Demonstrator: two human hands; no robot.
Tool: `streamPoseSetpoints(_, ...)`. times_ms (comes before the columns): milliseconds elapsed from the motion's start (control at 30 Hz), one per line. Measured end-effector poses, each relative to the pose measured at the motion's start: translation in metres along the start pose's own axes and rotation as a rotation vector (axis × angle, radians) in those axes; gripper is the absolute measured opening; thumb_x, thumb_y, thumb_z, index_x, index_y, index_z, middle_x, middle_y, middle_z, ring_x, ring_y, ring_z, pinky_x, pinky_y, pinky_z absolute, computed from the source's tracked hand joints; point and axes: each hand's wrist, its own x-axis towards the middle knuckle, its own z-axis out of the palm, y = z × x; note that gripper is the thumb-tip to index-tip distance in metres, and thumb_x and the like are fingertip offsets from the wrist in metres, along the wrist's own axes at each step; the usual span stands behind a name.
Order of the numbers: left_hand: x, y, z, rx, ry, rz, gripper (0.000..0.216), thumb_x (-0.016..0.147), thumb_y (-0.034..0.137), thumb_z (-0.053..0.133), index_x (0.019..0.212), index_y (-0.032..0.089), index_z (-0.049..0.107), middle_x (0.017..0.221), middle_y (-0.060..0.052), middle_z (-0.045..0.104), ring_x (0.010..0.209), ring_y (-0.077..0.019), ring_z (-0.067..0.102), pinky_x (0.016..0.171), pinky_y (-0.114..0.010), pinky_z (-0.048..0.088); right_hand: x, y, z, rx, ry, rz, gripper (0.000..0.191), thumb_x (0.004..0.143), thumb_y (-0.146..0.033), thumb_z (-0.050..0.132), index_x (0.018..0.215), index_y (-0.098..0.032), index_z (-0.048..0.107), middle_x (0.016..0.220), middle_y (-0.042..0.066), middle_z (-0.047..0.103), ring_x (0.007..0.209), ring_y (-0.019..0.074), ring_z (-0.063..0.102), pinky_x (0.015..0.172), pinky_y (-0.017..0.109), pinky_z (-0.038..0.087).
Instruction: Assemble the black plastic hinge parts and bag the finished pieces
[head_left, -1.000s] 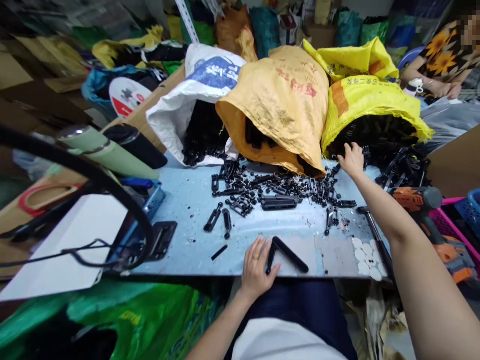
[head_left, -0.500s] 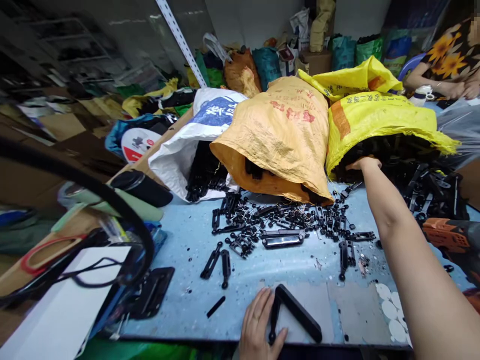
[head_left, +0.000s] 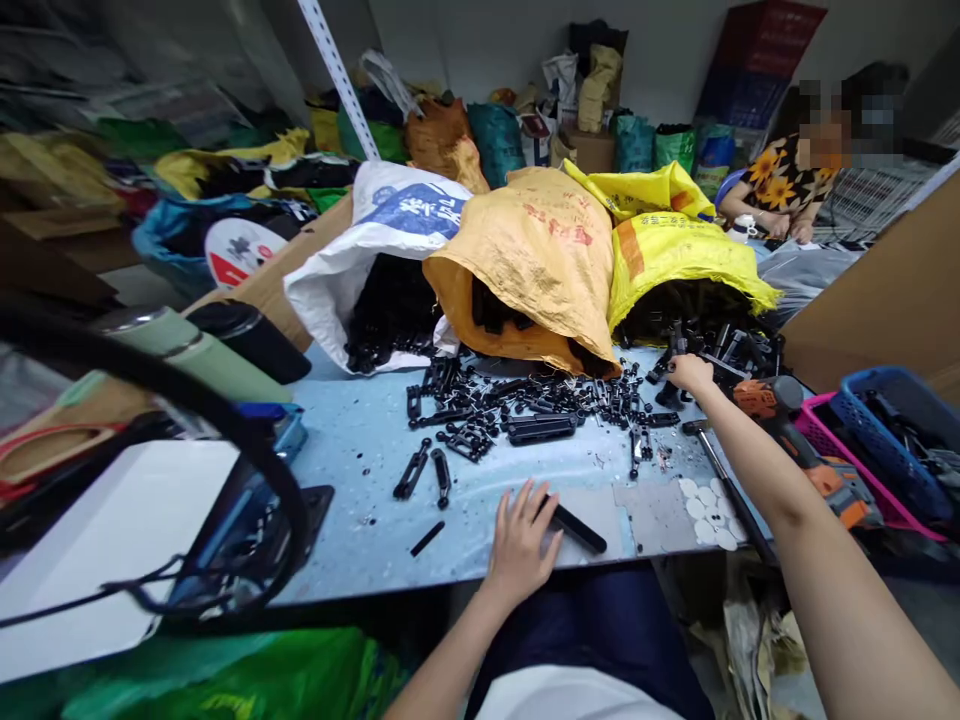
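Note:
My left hand [head_left: 521, 540] lies flat with its fingers spread at the near edge of the blue table [head_left: 352, 450], covering one end of a black hinged bar [head_left: 579, 527]. My right hand [head_left: 686, 372] reaches far across, fingers curled on a black plastic part [head_left: 675, 345] at the mouth of the yellow sack [head_left: 675, 255]. A pile of small black plastic parts [head_left: 525, 405] is scattered between the hands.
An orange sack [head_left: 540, 260] and a white sack [head_left: 390, 240] lie open with black parts spilling out. On the right are an orange drill [head_left: 795, 440], a hammer [head_left: 724, 475], white discs [head_left: 709, 505], a pink basket [head_left: 825, 440] and a blue basket [head_left: 892, 430]. Another person [head_left: 787, 185] sits behind.
My right hand drew back out of the yellow sack's mouth, fingers closed on a black part. The left hand stayed on the hinged bar, and the view rose and swung right.

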Motion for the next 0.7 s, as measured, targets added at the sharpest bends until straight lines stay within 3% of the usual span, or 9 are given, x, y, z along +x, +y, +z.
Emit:
streamPoseSetpoints(133,0.027,0.003,-0.001,-0.072,-0.345,0.215,0.03,0.082,0.02,0.049,0.111,0.024,0.055,0.1,-0.005,0.064,0.102,-0.0224,0.055,0.1,-0.05,0.031,-0.047,0.006,-0.01,0.132,0.123,-0.076,0.031,0.08,-0.021,0.051,0.109,-0.02,0.061,0.114,0.012,0.054,0.1,0.0235,0.056,0.081,0.031,0.044)
streamPoseSetpoints(233,0.03,0.003,0.003,-0.012,-0.404,0.18,0.029,0.084,0.013,0.044,0.107,0.022,0.058,0.081,-0.005,0.065,0.08,-0.0184,0.06,0.091,-0.043,0.04,-0.09,0.008,-0.005,0.496,0.135,-0.276,0.028,0.077,-0.036,0.057,0.097,-0.017,0.063,0.093,0.008,0.062,0.089,0.0221,0.059,0.076,0.032,0.046)
streamPoseSetpoints(300,0.026,0.005,0.003,0.03,-0.356,0.102,0.027,0.085,0.016,0.044,0.109,0.019,0.056,0.081,-0.008,0.064,0.078,-0.0204,0.061,0.081,-0.039,0.046,-0.121,0.01,0.002,0.795,0.032,-0.386,0.035,0.074,-0.048,0.058,0.09,-0.017,0.06,0.077,0.004,0.062,0.073,0.0189,0.059,0.067,0.032,0.047)
streamPoseSetpoints(367,0.024,0.009,-0.003,0.033,-0.242,0.038,0.034,0.085,0.025,0.047,0.117,0.016,0.051,0.094,-0.013,0.063,0.089,-0.0241,0.06,0.079,-0.039,0.047,-0.151,0.012,0.008,1.06,-0.157,-0.456,0.04,0.069,-0.054,0.061,0.085,-0.018,0.055,0.065,0.0,0.058,0.059,0.015,0.057,0.059,0.029,0.047)
streamPoseSetpoints(467,0.031,0.018,-0.017,0.031,-0.004,0.013,0.052,0.084,0.037,0.049,0.129,0.014,0.038,0.124,-0.019,0.049,0.117,-0.0309,0.046,0.091,-0.046,0.041,-0.188,0.014,0.01,1.243,-0.643,-0.587,0.042,0.063,-0.053,0.067,0.078,-0.018,0.05,0.056,-0.005,0.053,0.049,0.0106,0.054,0.05,0.023,0.045)
streamPoseSetpoints(567,0.043,0.025,-0.027,-0.008,0.089,0.075,0.039,0.088,0.029,0.043,0.125,0.016,0.042,0.12,-0.016,0.053,0.115,-0.0283,0.048,0.094,-0.048,0.038,-0.21,0.011,0.012,1.312,-1.076,-0.74,0.047,0.061,-0.058,0.067,0.075,-0.016,0.05,0.056,-0.003,0.054,0.04,0.0085,0.049,0.041,0.02,0.039)
streamPoseSetpoints(633,0.046,0.031,-0.027,-0.091,0.059,0.096,0.029,0.09,0.022,0.037,0.115,0.017,0.049,0.104,-0.012,0.06,0.097,-0.0222,0.058,0.085,-0.04,0.045,-0.218,0.006,0.018,1.453,-1.109,-0.811,0.062,0.064,-0.075,0.051,0.085,-0.016,0.052,0.057,-0.001,0.055,0.037,0.0098,0.048,0.037,0.022,0.037)
streamPoseSetpoints(700,0.044,0.041,-0.024,-0.183,0.022,0.045,0.026,0.091,0.02,0.032,0.105,0.016,0.053,0.092,-0.009,0.062,0.083,-0.0183,0.061,0.074,-0.033,0.049,-0.22,-0.001,0.029,1.603,-0.849,-0.808,0.078,0.066,-0.084,0.027,0.094,-0.017,0.053,0.051,-0.002,0.052,0.035,0.0115,0.044,0.036,0.024,0.035)
